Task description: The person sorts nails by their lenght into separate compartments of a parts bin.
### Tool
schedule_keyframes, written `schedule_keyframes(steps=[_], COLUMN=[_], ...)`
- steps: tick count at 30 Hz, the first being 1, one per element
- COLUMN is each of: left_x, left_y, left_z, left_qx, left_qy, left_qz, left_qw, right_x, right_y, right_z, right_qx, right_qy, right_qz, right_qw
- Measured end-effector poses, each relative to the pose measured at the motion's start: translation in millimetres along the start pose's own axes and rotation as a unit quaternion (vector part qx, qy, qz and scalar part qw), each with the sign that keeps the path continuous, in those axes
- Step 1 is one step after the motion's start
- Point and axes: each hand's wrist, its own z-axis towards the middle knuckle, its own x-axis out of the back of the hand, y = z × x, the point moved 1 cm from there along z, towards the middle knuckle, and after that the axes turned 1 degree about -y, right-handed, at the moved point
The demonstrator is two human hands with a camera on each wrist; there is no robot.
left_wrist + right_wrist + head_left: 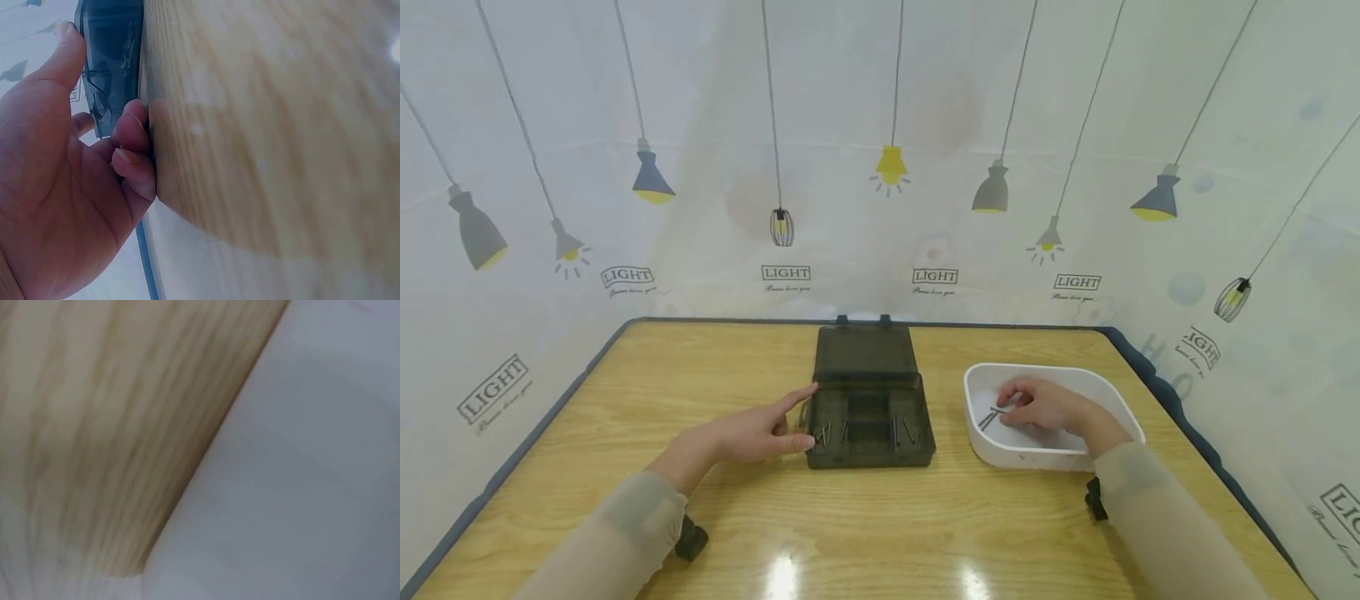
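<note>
A dark see-through plastic case (868, 457) lies on the table with its lid (865, 350) swung back. Several slim metal pieces like screws or nails (895, 432) lie in its side compartments. My left hand (748, 433) is at the case's left side, index finger and thumb stretched out to its edge; the left wrist view has the thumb along the case (112, 37) and the other fingers loosely bent. Inside a white tray (1030, 457), my right hand (1045, 406) reaches down with bent fingers beside a few similar metal pieces (987, 420). Whether they pinch one I cannot tell.
The wooden table (865, 533) has a dark edge and meets a pale wall covering (850, 100) printed with lamps. In the right wrist view the tray's outer wall (281, 475) fills the right side, hiding the hand.
</note>
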Motion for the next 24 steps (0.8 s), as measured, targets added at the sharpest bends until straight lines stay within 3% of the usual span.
schedule_keyframes(steps=[7,24], left_x=[0.5,-0.8], left_y=[-1.0,1.0], left_z=[-1.4,-0.5], left_qx=[0.003,0.0], left_qy=[0.005,0.002], left_qz=[0.004,0.0], left_qw=[1.0,1.0], right_x=[0.8,-0.7], right_y=[-0.7,-2.4], right_z=[1.9,1.1], right_qx=[-0.01,-0.023], right_qy=[0.018,0.008], right_qz=[-0.009,-0.022], right_qw=[1.0,0.999])
